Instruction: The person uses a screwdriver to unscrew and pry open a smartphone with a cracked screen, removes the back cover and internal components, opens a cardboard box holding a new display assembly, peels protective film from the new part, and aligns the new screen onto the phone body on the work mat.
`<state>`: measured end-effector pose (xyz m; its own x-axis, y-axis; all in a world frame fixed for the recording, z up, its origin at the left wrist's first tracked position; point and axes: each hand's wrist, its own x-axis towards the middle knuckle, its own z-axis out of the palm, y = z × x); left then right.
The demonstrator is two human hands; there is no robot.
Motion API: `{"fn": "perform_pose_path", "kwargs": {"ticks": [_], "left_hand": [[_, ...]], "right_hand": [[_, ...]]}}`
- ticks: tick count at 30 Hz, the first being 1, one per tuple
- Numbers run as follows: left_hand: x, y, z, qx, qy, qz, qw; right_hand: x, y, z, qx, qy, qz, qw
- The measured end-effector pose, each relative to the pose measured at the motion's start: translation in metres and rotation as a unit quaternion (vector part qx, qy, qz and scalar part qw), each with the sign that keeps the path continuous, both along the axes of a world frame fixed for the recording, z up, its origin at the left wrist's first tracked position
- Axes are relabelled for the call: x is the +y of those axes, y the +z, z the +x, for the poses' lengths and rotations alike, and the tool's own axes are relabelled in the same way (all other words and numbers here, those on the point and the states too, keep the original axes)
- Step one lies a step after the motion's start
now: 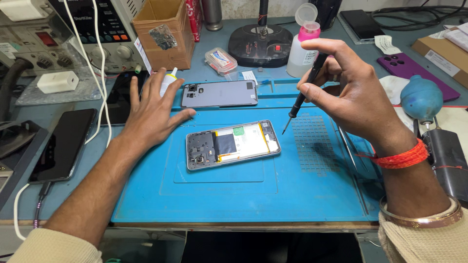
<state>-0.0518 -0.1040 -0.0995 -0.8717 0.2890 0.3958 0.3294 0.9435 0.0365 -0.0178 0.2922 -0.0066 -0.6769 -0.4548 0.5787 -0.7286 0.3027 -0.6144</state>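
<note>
The opened phone [233, 144] is lying on the work mat [243, 195]. Behind the phone, its back cover [219, 93] is resting on the mat too. Left of the phone a hand [151, 112] is lying flat; right of it another hand [348, 92] is holding a screwdriver [304, 95], tip just beside the phone's right end.

One head-worn camera looks steeply down and forward from close above the bench [58, 195], blue mat filling frame centre, equipment crowding the upper left.
</note>
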Motion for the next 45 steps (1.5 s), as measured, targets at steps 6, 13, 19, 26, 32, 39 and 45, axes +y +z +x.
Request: {"fn": "perform_pose_path", "kwargs": {"ticks": [6, 13, 19, 26, 32, 39, 45], "left_hand": [[0.001, 0.004, 0.0, -0.034, -0.04, 0.031, 0.998], [0.002, 0.001, -0.004, -0.01, -0.026, 0.017, 0.999], [-0.007, 0.009, -0.005, -0.046, -0.013, 0.06, 0.997], [-0.013, 0.0, -0.007, -0.036, -0.017, 0.068, 0.997], [-0.011, -0.002, -0.008, -0.022, -0.005, 0.077, 0.997], [-0.008, -0.006, -0.008, -0.047, -0.021, 0.068, 0.996], [-0.006, -0.013, -0.012, -0.005, -0.019, 0.053, 0.998]], "right_hand": [[0.006, -0.005, -0.003, 0.008, -0.012, 0.01, 1.0], [-0.001, -0.009, -0.003, 0.007, -0.009, 0.005, 1.0], [0.002, -0.013, -0.007, 0.012, -0.017, 0.013, 1.0], [-0.003, -0.02, -0.009, 0.014, -0.02, 0.02, 0.999], [-0.003, -0.02, -0.011, 0.009, -0.017, 0.016, 1.0], [-0.003, -0.023, -0.012, 0.004, -0.007, 0.006, 1.0], [-0.004, -0.023, -0.011, 0.003, -0.015, 0.016, 1.0]]}}
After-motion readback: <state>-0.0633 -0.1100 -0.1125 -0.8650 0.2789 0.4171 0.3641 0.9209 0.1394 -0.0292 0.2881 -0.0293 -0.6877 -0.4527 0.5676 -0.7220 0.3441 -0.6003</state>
